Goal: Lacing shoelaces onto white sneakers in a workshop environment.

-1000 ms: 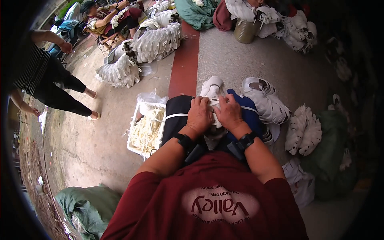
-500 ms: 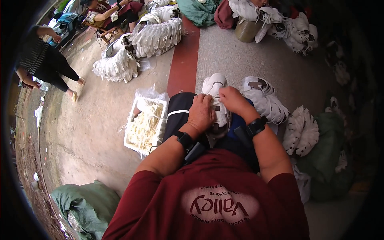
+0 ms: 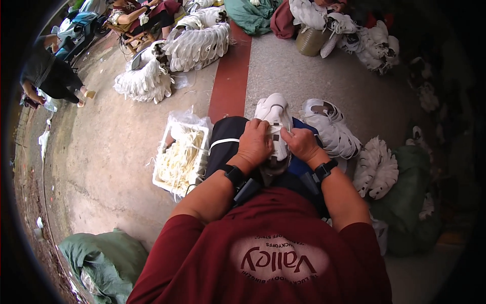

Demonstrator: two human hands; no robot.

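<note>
Left grip (image 3: 255, 143) curls onto one white shoe (image 3: 273, 109); right grip (image 3: 302, 144) pinched, contents unclear.

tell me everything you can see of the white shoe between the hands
The shoe is mostly white, with a rounded toe, small dark patches down the middle and a dark-looking opening. Its upper looks like fabric or synthetic. It lies over the lap, sole out of sight, toe pointing away from the person. The left hand touches its left side, the right hand its right. The fingers partly hide the lacing area.
</note>
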